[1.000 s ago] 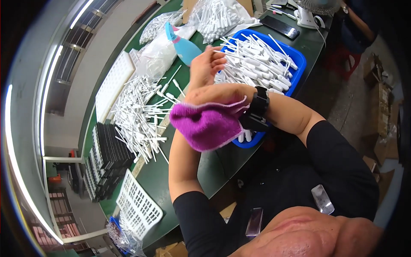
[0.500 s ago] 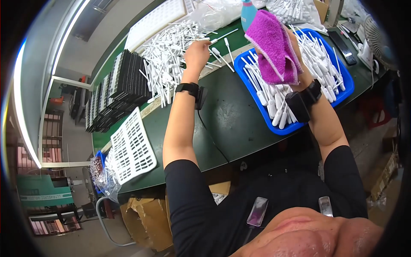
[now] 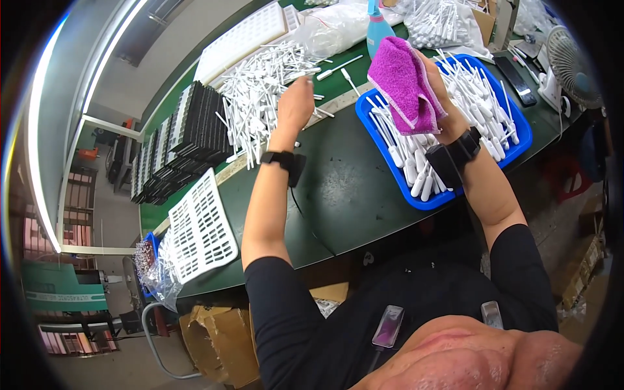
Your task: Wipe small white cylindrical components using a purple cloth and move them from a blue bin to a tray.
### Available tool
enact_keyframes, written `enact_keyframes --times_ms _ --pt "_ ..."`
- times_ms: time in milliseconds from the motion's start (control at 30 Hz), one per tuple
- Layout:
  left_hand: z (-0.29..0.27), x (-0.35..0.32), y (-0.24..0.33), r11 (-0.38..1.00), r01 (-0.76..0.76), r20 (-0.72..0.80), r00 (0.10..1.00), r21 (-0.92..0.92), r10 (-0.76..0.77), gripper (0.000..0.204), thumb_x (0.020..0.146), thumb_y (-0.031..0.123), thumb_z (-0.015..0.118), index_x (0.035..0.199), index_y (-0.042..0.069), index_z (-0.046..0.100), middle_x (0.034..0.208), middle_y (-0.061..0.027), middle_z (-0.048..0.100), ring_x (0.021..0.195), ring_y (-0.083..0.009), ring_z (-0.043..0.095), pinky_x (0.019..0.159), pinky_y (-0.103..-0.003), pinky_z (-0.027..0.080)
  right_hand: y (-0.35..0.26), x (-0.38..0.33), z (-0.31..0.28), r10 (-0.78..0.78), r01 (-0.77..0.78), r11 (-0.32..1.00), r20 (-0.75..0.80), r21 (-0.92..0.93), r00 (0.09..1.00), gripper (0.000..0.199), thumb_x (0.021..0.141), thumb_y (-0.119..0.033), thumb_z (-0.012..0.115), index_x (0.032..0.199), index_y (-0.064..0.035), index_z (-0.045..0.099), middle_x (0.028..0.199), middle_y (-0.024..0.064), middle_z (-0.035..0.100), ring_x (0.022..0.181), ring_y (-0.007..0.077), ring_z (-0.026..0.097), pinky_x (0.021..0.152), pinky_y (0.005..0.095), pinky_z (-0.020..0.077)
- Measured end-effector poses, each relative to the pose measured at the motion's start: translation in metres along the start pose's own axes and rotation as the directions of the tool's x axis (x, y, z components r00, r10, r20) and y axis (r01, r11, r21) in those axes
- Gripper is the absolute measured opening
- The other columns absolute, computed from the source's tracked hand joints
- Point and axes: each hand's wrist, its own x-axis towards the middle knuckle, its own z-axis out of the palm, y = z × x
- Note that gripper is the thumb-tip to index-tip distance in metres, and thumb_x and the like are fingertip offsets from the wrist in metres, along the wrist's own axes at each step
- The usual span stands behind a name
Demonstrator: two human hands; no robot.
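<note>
One blue tray (image 3: 416, 199) at your right, full of white droppers (image 3: 481, 107) | your right hand (image 3: 442, 94) above it, closed on purple cloth (image 3: 404, 84), grip part-hidden | your left hand (image 3: 296, 104) curled at loose dropper pile (image 3: 257, 91), can't tell if gripping | blue spray bottle (image 3: 378, 31) beyond cloth

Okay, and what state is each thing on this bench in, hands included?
Left hand: fingers curled beside the dropper pile; grip unclear.
Right hand: closed on the purple cloth.
Purple cloth: creased, held over the blue tray.
Blue tray: filled with white droppers.
Dropper pile: loose, jumbled.
Black trays: stacked.
Spray bottle: upright.
Phone: lying flat.
Fan: standing; running or not unclear.
</note>
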Motion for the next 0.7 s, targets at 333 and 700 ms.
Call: enact_keyframes --times_ms 333,700 --pt "-0.059 -0.07 0.098 -0.705 0.133 0.578 0.685 -0.697 -0.443 0.026 0.092 0.019 0.044 0.11 0.001 0.048 0.083 -0.0002 0.052 0.057 -0.0053 0.04 0.04 -0.018 0.029 0.009 -0.008 0.016 0.154 -0.154 0.988 0.006 -0.019 0.988 0.025 0.094 -0.025 0.039 0.1 -0.0076 0.057 0.083 0.0013 0.062 0.068 0.0084 0.06 0.058 0.0205 0.0501" --pt "-0.059 -0.09 0.113 -0.704 0.133 0.561 0.713 -0.698 -0.421 0.028 0.091 0.021 0.048 0.109 0.001 0.049 0.076 0.0008 0.048 0.05 -0.0048 0.034 0.038 -0.018 0.025 0.033 0.01 -0.015 0.162 -0.175 0.977 0.112 0.124 0.98 0.031 0.095 -0.026 0.036 0.109 -0.0041 0.054 0.096 0.0062 0.062 0.084 0.0159 0.061 0.077 0.0295 0.0505"
